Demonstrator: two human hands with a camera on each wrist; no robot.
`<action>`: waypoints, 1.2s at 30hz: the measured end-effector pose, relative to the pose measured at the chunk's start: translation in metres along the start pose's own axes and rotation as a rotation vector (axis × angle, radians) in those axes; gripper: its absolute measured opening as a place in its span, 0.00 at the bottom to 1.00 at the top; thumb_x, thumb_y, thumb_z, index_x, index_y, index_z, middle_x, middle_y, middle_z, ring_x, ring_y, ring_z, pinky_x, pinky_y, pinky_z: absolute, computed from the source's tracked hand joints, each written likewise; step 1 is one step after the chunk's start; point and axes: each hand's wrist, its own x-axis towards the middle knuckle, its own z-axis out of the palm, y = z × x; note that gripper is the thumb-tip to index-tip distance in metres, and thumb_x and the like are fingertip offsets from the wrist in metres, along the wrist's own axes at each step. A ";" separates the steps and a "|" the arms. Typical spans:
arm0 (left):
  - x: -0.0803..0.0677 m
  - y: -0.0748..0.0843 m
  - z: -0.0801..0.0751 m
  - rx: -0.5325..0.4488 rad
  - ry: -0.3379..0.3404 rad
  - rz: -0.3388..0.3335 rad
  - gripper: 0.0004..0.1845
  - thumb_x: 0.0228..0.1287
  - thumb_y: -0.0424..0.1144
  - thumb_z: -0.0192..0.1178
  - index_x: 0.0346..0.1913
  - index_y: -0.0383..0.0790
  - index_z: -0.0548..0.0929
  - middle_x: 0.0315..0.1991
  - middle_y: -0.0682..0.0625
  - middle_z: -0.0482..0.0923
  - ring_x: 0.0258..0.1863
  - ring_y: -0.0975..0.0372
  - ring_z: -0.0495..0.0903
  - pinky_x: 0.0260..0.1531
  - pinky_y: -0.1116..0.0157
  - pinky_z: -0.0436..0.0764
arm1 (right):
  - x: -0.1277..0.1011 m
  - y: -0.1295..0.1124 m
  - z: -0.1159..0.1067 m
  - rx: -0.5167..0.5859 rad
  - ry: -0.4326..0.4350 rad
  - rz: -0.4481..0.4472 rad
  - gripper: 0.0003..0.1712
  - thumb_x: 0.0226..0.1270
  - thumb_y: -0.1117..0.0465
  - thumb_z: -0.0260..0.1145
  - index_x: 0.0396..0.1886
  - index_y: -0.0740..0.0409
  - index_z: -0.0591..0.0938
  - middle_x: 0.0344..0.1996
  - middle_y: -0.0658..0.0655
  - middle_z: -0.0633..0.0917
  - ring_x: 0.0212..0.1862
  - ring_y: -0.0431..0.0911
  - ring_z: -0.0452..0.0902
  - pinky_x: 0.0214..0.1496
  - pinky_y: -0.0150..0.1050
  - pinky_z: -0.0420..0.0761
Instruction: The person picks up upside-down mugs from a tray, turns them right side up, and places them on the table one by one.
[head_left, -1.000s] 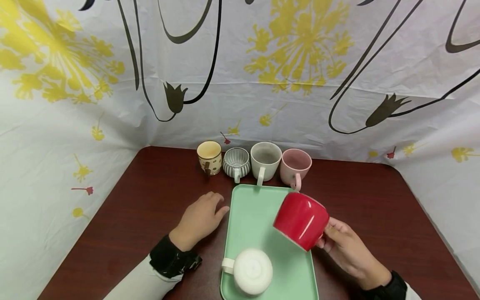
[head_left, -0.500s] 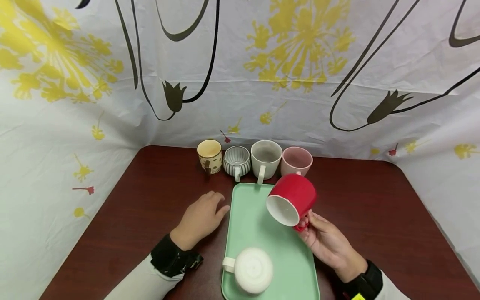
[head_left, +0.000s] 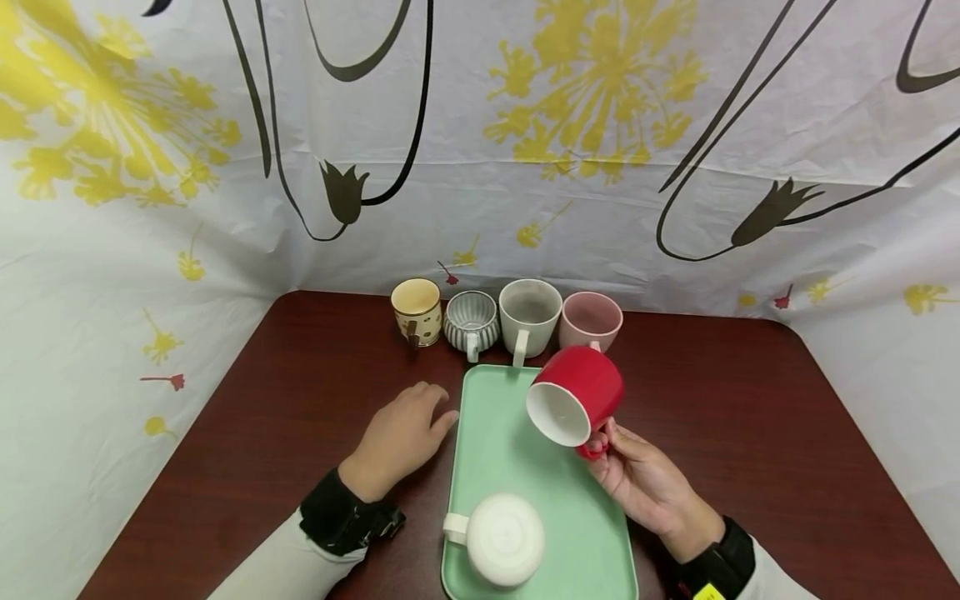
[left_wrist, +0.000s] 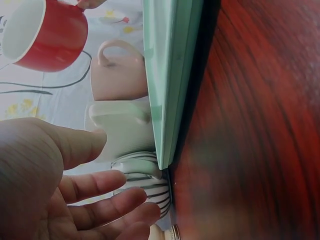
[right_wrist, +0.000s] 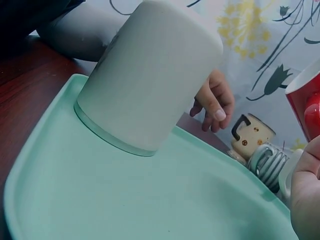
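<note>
My right hand pinches the handle of a red mug above the green tray. The mug is tilted, its white inside facing left and toward me. On the near part of the tray a white mug stands upside down, handle to the left. My left hand rests left of the tray with relaxed fingers, holding nothing. In the left wrist view its fingers are loosely bent, and the red mug hangs beyond them. The right wrist view shows the white mug large and close.
Along the back of the table stand a yellow spotted mug, a grey striped cup, a large off-white mug and a pink mug. Behind them hangs a flower-patterned cloth.
My right hand has moved left and away from me with the red mug, turning it so its mouth now shows. It overlaps the pink mug's handle in the head view. The left hand stays still.
</note>
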 end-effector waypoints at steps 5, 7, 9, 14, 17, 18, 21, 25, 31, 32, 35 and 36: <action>0.001 0.004 -0.003 -0.012 -0.006 0.018 0.18 0.75 0.49 0.63 0.57 0.41 0.83 0.51 0.46 0.83 0.52 0.54 0.84 0.49 0.52 0.85 | 0.004 0.001 0.003 0.011 -0.009 -0.004 0.31 0.89 0.57 0.28 0.52 0.60 0.80 0.45 0.55 0.85 0.50 0.41 0.81 0.55 0.29 0.81; 0.001 0.007 -0.005 -0.035 -0.015 0.034 0.18 0.75 0.50 0.63 0.57 0.42 0.83 0.51 0.47 0.83 0.51 0.55 0.83 0.49 0.53 0.84 | 0.007 0.001 0.006 0.015 -0.010 -0.004 0.31 0.89 0.56 0.28 0.53 0.59 0.80 0.45 0.54 0.85 0.50 0.41 0.81 0.56 0.28 0.81; 0.003 0.010 -0.008 -0.069 -0.032 0.059 0.18 0.75 0.50 0.63 0.58 0.42 0.83 0.52 0.49 0.82 0.51 0.56 0.83 0.51 0.54 0.84 | 0.010 0.001 0.009 0.020 -0.007 -0.007 0.31 0.89 0.56 0.28 0.53 0.59 0.80 0.45 0.54 0.85 0.50 0.40 0.81 0.56 0.28 0.81; 0.010 0.026 -0.021 -0.226 -0.127 0.145 0.17 0.77 0.49 0.60 0.60 0.43 0.83 0.53 0.51 0.82 0.51 0.59 0.82 0.53 0.55 0.82 | 0.021 0.001 0.020 0.022 0.023 -0.023 0.30 0.89 0.56 0.30 0.53 0.58 0.81 0.45 0.54 0.85 0.50 0.40 0.81 0.55 0.28 0.81; 0.015 0.038 -0.029 -0.309 -0.191 0.223 0.16 0.78 0.48 0.59 0.59 0.45 0.83 0.52 0.53 0.83 0.52 0.61 0.81 0.54 0.57 0.81 | 0.027 0.002 0.028 0.018 0.049 -0.028 0.29 0.89 0.56 0.31 0.53 0.58 0.81 0.44 0.53 0.85 0.49 0.40 0.81 0.55 0.28 0.81; 0.016 0.042 -0.030 -0.328 -0.211 0.248 0.15 0.78 0.48 0.59 0.59 0.46 0.83 0.52 0.55 0.83 0.52 0.62 0.81 0.54 0.58 0.81 | 0.029 0.003 0.031 0.016 0.056 -0.027 0.28 0.89 0.56 0.32 0.54 0.58 0.81 0.45 0.53 0.84 0.49 0.40 0.81 0.55 0.28 0.81; 0.020 0.053 -0.033 -0.385 -0.272 0.305 0.12 0.77 0.49 0.60 0.55 0.49 0.84 0.49 0.58 0.83 0.48 0.65 0.79 0.50 0.62 0.81 | 0.035 0.005 0.039 0.007 0.066 -0.022 0.28 0.89 0.55 0.33 0.55 0.58 0.81 0.45 0.52 0.84 0.49 0.39 0.81 0.55 0.27 0.81; 0.020 0.065 -0.037 -0.499 -0.327 0.292 0.11 0.76 0.49 0.62 0.55 0.52 0.85 0.49 0.60 0.84 0.49 0.66 0.79 0.47 0.65 0.80 | 0.042 0.007 0.048 -0.011 0.077 -0.045 0.27 0.89 0.56 0.35 0.54 0.58 0.82 0.44 0.52 0.84 0.49 0.39 0.81 0.55 0.27 0.81; 0.020 0.073 -0.043 -0.632 -0.288 0.255 0.14 0.76 0.48 0.62 0.58 0.49 0.85 0.50 0.56 0.86 0.51 0.65 0.81 0.49 0.64 0.81 | 0.052 0.010 0.058 -0.025 0.056 -0.098 0.26 0.88 0.58 0.35 0.53 0.60 0.82 0.46 0.53 0.85 0.50 0.41 0.81 0.57 0.28 0.81; 0.020 0.074 -0.044 -0.646 -0.272 0.247 0.15 0.75 0.48 0.63 0.57 0.48 0.85 0.50 0.56 0.86 0.49 0.64 0.80 0.48 0.64 0.81 | 0.053 0.010 0.060 -0.024 0.051 -0.101 0.26 0.88 0.58 0.36 0.54 0.60 0.82 0.47 0.53 0.85 0.51 0.41 0.82 0.58 0.29 0.81; 0.020 0.077 -0.045 -0.688 -0.215 0.225 0.15 0.74 0.48 0.64 0.57 0.46 0.86 0.50 0.53 0.86 0.46 0.63 0.81 0.46 0.65 0.82 | 0.055 0.012 0.064 -0.043 0.055 -0.116 0.25 0.88 0.59 0.38 0.55 0.60 0.82 0.49 0.53 0.85 0.53 0.41 0.83 0.60 0.29 0.81; 0.021 0.078 -0.045 -0.700 -0.197 0.216 0.15 0.74 0.48 0.65 0.56 0.45 0.87 0.50 0.52 0.86 0.45 0.63 0.81 0.45 0.65 0.82 | 0.055 0.012 0.064 -0.055 0.060 -0.121 0.24 0.88 0.59 0.38 0.55 0.59 0.82 0.49 0.53 0.85 0.53 0.41 0.83 0.60 0.29 0.81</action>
